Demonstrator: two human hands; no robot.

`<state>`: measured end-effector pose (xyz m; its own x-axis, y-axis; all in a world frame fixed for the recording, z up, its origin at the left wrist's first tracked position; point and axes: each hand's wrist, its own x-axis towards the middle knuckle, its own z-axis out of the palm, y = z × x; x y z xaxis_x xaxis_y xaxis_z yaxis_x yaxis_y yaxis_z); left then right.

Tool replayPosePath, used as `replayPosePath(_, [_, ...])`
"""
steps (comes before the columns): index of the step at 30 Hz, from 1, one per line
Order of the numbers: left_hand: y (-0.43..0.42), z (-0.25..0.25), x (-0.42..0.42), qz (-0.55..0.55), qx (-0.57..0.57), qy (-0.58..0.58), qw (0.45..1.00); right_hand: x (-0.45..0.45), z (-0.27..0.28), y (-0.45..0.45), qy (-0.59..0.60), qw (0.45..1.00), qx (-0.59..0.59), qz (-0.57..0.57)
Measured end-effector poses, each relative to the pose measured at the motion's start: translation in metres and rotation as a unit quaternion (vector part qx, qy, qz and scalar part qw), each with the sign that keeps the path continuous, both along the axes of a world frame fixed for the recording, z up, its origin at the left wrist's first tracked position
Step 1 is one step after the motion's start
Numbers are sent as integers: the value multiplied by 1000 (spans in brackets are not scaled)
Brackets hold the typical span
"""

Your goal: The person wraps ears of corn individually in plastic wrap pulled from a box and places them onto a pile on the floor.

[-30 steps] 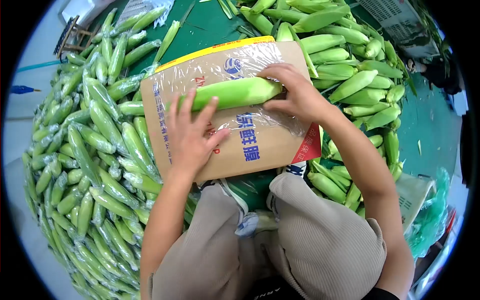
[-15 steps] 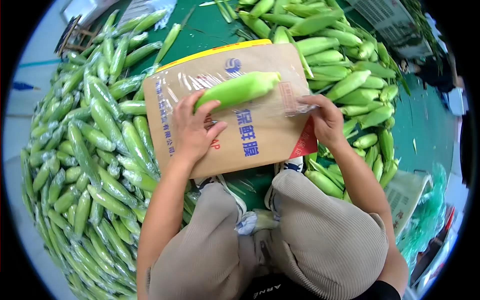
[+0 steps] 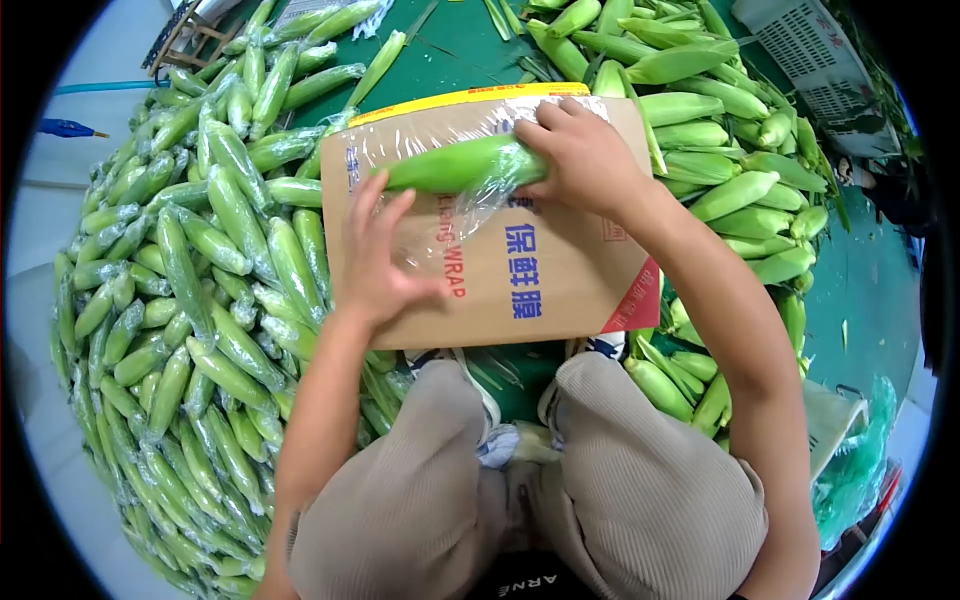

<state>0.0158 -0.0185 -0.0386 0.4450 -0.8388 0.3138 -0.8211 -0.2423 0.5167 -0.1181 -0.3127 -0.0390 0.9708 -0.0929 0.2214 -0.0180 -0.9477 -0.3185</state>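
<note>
A green ear of corn (image 3: 445, 167) in its husk lies across a brown cardboard box (image 3: 420, 325) in front of me, with clear plastic film (image 3: 480, 210) draped partly around it. My right hand (image 3: 580, 155) is closed round the ear's right end, pressing film against it; its thumb is mostly hidden. At the other end, my left hand (image 3: 375, 260) has its fingers apart, the fingertips by the ear's left tip and the thumb stretched out over the box.
Film-wrapped ears of corn (image 3: 235, 210) form a big heap on the left. Unwrapped ears (image 3: 735, 195) are piled on the right. White crates (image 3: 810, 60) and green plastic netting (image 3: 860, 460) stand farther right. My knees (image 3: 660, 450) are close below the box.
My right hand has moved left from the box's right edge onto the ear's right end, bringing the film over it. The left hand stays by the left tip, its fingers more upright.
</note>
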Motion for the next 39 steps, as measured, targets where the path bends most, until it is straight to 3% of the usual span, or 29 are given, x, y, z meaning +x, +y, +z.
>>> replayPosePath(4, [36, -2, -8, 140, 218, 4, 966, -26, 12, 13, -13, 998, -21, -64])
replayPosePath(8, [27, -19, 7, 145, 109, -37, 983, -35, 28, 27, 27, 996, -38, -81])
replayPosePath(9, [24, -20, 2, 215, 34, -7, 976, -38, 33, 28, 40, 996, -40, -66])
replayPosePath(12, [28, -16, -15, 215, -267, 186, 921, -50, 44, 34, 113, 992, 1, 63])
replayPosePath(13, [28, -18, -25, 170, -301, 142, 927, -54, 47, 43, 153, 983, 32, 96])
replayPosePath(14, [34, -15, -37, 83, -190, 128, 970, -59, 47, 52, 165, 975, 74, 131])
replayPosePath(16, [37, 4, -58, -95, 32, 86, 991, -71, 40, 70, 222, 961, 57, 157])
replayPosePath(19, [11, 22, -57, -104, 114, 5, 988, -76, 55, 83, 195, 978, 21, 66])
replayPosePath(21, [-21, 15, -25, -100, 162, -107, 976, -64, 39, 84, 40, 998, -39, 42])
replayPosePath(22, [-44, 10, -4, -23, 191, -128, 973, -54, 33, 82, -38, 996, -71, 28])
replayPosePath(23, [-68, 22, 18, 56, 246, -82, 964, -45, 34, 76, -7, 998, -35, 44])
replayPosePath(26, [-90, 28, 53, 103, -31, 7, 994, -7, 19, 53, -15, 996, -85, 20])
replayPosePath(28, [-87, 25, 20, 26, 6, -35, 999, 18, 19, 29, 38, 999, -21, -10])
replayPosePath(29, [-82, 24, 8, -13, 27, -61, 998, 29, 11, 19, 3, 1000, -1, -7])
replayPosePath(32, [-82, 17, -8, -24, 50, -212, 976, 43, 28, 9, 159, 972, 174, -4])
replayPosePath(33, [-82, 21, -2, -35, 12, -260, 965, 36, 38, 14, 182, 946, 268, 11])
replayPosePath(34, [-77, 19, 1, -40, 36, -227, 972, 28, 36, 18, 133, 955, 261, 49])
replayPosePath(36, [-70, 14, 2, -55, 78, -156, 983, 30, 50, 2, 282, 887, 361, 53])
replayPosePath(38, [-72, 23, -8, -68, 113, -68, 989, 43, 75, -4, 356, 892, 277, 23])
replayPosePath(39, [-71, 28, -10, -92, 161, -42, 982, 53, 47, -9, 200, 942, 250, 104])
